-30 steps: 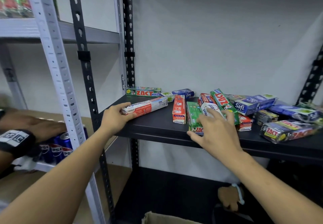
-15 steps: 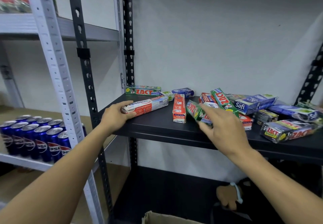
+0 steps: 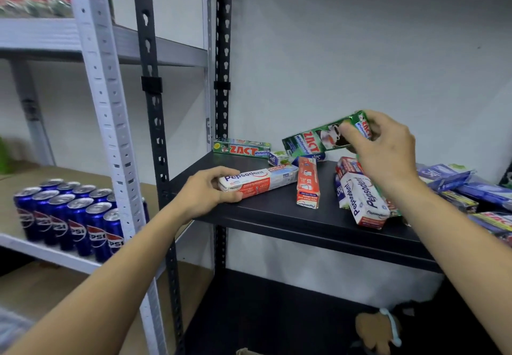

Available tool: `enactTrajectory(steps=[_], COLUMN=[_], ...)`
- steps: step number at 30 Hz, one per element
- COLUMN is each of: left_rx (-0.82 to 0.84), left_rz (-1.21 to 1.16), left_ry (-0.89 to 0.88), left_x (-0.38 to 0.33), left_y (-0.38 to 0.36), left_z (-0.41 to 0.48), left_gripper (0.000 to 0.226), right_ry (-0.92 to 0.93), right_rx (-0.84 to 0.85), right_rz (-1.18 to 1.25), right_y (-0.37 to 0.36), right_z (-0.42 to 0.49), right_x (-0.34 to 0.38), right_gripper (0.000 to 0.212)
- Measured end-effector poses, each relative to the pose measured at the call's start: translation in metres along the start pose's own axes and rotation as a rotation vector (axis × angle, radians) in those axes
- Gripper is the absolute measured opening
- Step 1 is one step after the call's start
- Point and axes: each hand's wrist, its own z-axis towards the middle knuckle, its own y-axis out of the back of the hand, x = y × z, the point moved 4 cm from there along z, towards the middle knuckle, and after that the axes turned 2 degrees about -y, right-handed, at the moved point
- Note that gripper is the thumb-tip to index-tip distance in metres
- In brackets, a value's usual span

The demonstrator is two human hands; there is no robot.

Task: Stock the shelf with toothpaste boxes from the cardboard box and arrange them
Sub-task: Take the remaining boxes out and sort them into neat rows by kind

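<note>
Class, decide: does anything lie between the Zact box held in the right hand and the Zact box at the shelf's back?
Yes. A small Saft box lies between the back Zact box and the held Zact box, beside the back one.

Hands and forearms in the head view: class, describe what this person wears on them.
Nothing worn shows. The left hand and right hand are ungloved and without rings. Above the wrists no sleeves, watch, wristband or markings show up to the frame's edge.

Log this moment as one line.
left hand: grips Pepsodent box on black shelf | right hand: holds green Zact box above shelf | phase: arranging
</note>
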Motion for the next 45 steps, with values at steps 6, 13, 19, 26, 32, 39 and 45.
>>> enactTrajectory(steps=[6, 13, 19, 26, 32, 39, 45], left_rx=[0.033, -0.293, -0.315, -0.259, -0.332, -0.359, -0.372], left_rz=[0.042, -0.009, 0.407, 0.31, 0.267, 0.237, 0.229], left_ry=[-0.053, -0.111, -0.138, -0.095, -0.025, 0.061, 0.088], left_x=[-0.017, -0.014, 0.016, 0.031, 0.039, 0.043, 0.042], left_y=[-0.011, -0.002, 0.008, 0.014, 0.017, 0.019, 0.022], left_z=[-0.008, 0.006, 0.046, 0.064, 0.068, 0.066, 0.068], left_gripper=[0.058, 0.048, 0.068, 0.055, 0.041, 0.029, 0.034], right_ry=[-0.296, -0.381, -0.314, -0.12, 0.178, 0.251, 0.193], right_rx=[0.175, 0.238, 0.41, 0.621, 0.691, 0.747, 0.779], right_rz=[0.309, 0.161, -0.173, -0.532, -0.556, -0.606, -0.74], right_y=[-0.065, -0.123, -0.148, -0.157, -0.142, -0.127, -0.106], right_z=[0.01, 0.01, 0.003, -0.026, -0.08, -0.078, -0.063], right_x=[-0.014, -0.015, -0.007, -0.012, 0.01, 0.013, 0.015], right_gripper=[0.016, 0.028, 0.066, 0.078, 0.069, 0.052, 0.045])
